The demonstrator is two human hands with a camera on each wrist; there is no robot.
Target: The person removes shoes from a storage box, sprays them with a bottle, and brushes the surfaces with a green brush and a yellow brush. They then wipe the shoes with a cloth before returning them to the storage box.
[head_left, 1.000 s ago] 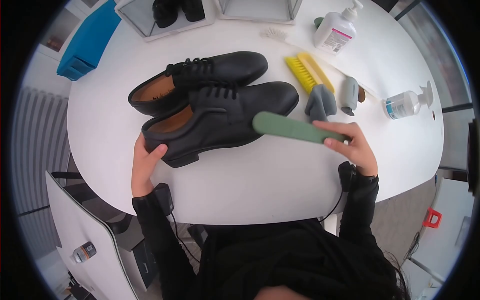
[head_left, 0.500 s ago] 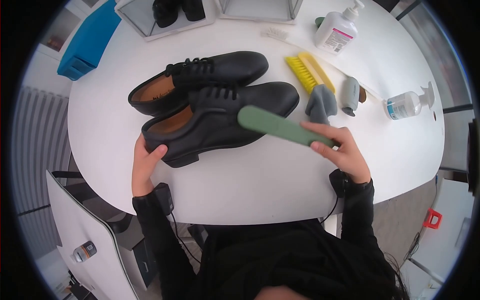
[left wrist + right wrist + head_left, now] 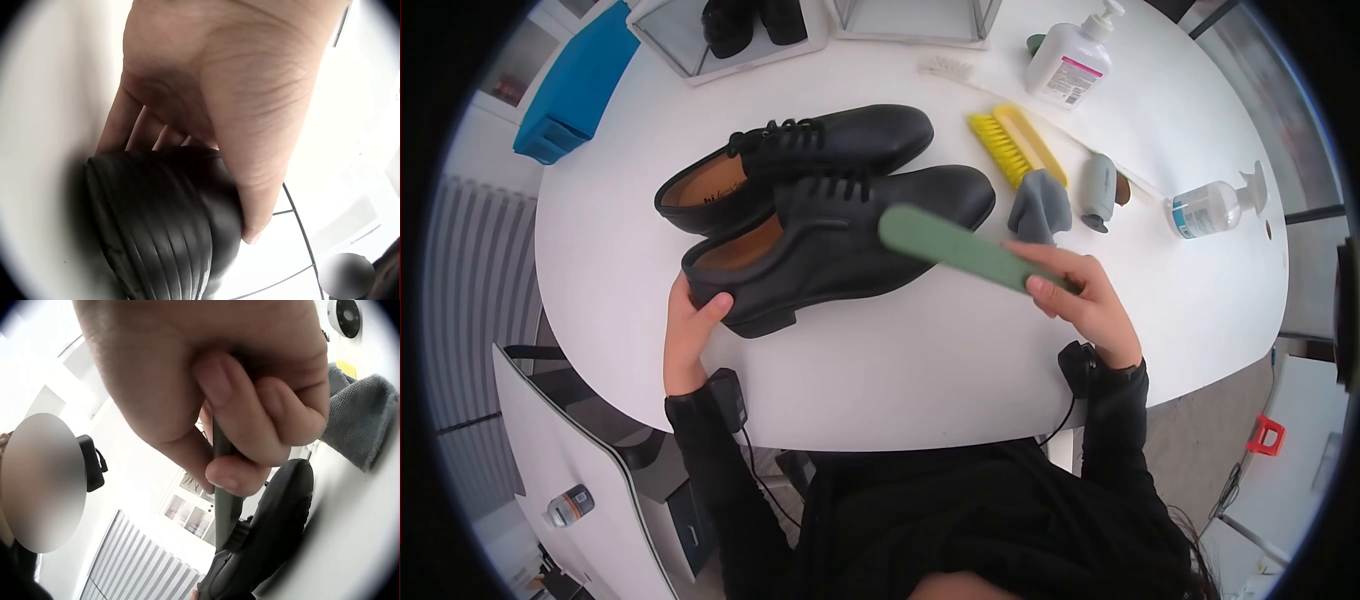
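Two black lace-up shoes lie side by side on the white table, toes to the right. The left hand (image 3: pixel 690 325) grips the heel of the nearer shoe (image 3: pixel 850 245); in the left wrist view its thumb and fingers lie on either side of the heel (image 3: pixel 156 231). Pinched in the right hand (image 3: pixel 1090 305) is a green brush (image 3: pixel 960 247), held over the side of that shoe. Dark bristles (image 3: pixel 237 536) show against the shoe (image 3: pixel 269 531) in the right wrist view. Behind lies the other shoe (image 3: pixel 840 140), its tan insole visible.
Right of the shoes are a grey cloth (image 3: pixel 1040 205), a yellow-bristled brush (image 3: pixel 1005 145), a grey tube-like object (image 3: pixel 1098 190) and two pump bottles (image 3: pixel 1068 65), (image 3: pixel 1205 210). A blue holder (image 3: pixel 575 90) and clear boxes (image 3: pixel 730 60) stand at the back.
The right hand with the green brush has moved left along the nearer shoe, from near its toe toward its middle. The left hand keeps its grip on the heel.
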